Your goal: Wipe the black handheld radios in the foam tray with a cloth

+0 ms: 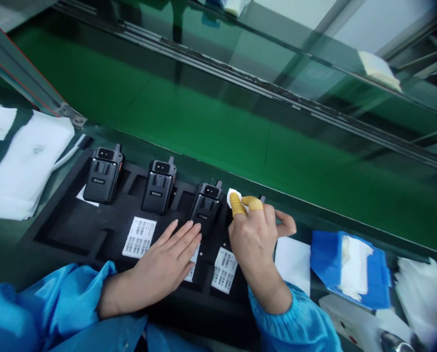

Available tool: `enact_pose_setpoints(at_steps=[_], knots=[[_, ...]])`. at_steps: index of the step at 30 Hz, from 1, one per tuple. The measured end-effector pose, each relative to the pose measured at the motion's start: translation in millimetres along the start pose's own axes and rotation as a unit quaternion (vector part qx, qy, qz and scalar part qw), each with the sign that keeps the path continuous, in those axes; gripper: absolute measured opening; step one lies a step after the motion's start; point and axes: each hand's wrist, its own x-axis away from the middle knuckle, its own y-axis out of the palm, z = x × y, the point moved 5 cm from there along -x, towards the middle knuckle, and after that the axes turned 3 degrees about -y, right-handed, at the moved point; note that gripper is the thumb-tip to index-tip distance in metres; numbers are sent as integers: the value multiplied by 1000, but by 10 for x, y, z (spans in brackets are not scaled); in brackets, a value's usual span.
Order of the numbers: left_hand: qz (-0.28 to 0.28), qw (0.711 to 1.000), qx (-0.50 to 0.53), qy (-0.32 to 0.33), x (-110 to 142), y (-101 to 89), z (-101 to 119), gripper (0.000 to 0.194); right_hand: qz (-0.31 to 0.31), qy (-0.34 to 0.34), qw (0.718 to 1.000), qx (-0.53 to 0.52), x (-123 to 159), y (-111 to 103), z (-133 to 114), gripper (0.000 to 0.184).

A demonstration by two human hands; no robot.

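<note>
Three black handheld radios stand in a black foam tray (68,230): one at the left (103,174), one in the middle (159,186) and a third (205,207). My left hand (167,259) lies flat and open on the tray, fingertips at the base of the third radio. My right hand (257,234), with yellow finger cots, pinches a small white wipe (233,194) against a fourth radio that it mostly hides. White barcode labels (139,237) lie in the tray in front of the radios.
A green conveyor belt (204,122) runs behind the tray. White cloths (24,161) lie at the left. A blue pack of white wipes (350,266) and more white sheets (424,293) sit at the right.
</note>
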Motion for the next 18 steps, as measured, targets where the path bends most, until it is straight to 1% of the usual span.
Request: enact_pose_setpoints(at_steps=[2,5,8,11,15,18], knots=[[-2,1000,2,-1,4,6,1,40,18,-3,1000,-9,-38,-11,-20,23],[-8,1000,3,-4,7,19,-2,41,34,-27,998,-51,-75,16,-120,24],[-12,1000,3,0,1,19,0,40,11,-67,993,-94,-55,100,-191,25],[-9,1000,3,3,-1,3,3,40,-7,-75,992,-98,-2,168,-111,25],[-7,1000,6,-1,11,-18,10,40,31,-58,996,-54,45,104,82,24],[-3,1000,6,1,15,-26,18,39,50,-61,997,-29,45,29,74,22]])
